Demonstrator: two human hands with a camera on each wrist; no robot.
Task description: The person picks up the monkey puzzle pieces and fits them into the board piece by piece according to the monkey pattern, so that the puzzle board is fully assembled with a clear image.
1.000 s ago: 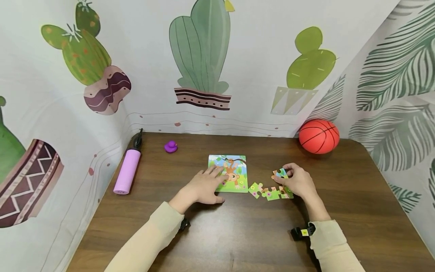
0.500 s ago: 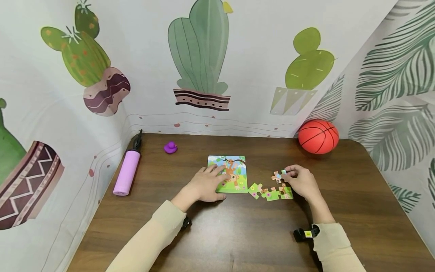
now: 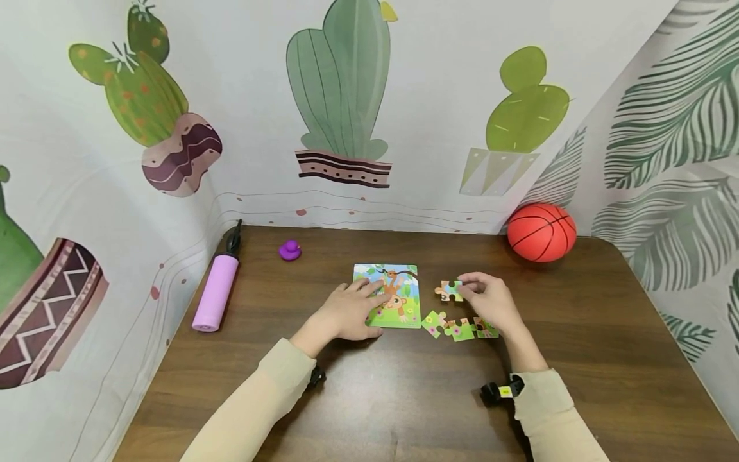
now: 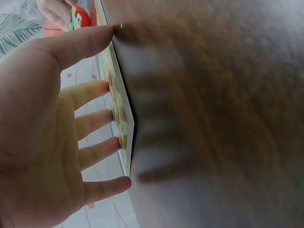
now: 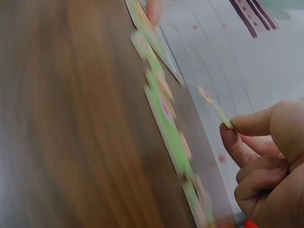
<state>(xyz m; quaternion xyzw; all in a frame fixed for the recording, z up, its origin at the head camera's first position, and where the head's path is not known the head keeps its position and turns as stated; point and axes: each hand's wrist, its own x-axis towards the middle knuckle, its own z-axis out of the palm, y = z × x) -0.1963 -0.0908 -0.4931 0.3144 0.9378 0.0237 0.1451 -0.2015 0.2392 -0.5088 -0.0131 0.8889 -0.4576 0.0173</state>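
Jutting leftward from the pinching right hand [image 3: 494, 304], a puzzle piece [image 3: 447, 290], left hand [image 3: 348, 312] splayed on picture board [image 3: 408, 290].

1. Monkey picture board [image 3: 408, 304]: pretty much square, lying flat, left hand [image 3: 346, 314] spread on it.
2. Puzzle bit [image 3: 449, 291]: knobby, blue/orange/green, pinched in the air by the right hand [image 3: 491, 301].
3. Green puzzle pieces [image 3: 462, 332]: flat in a wonky row, just beside the board's near right corner.
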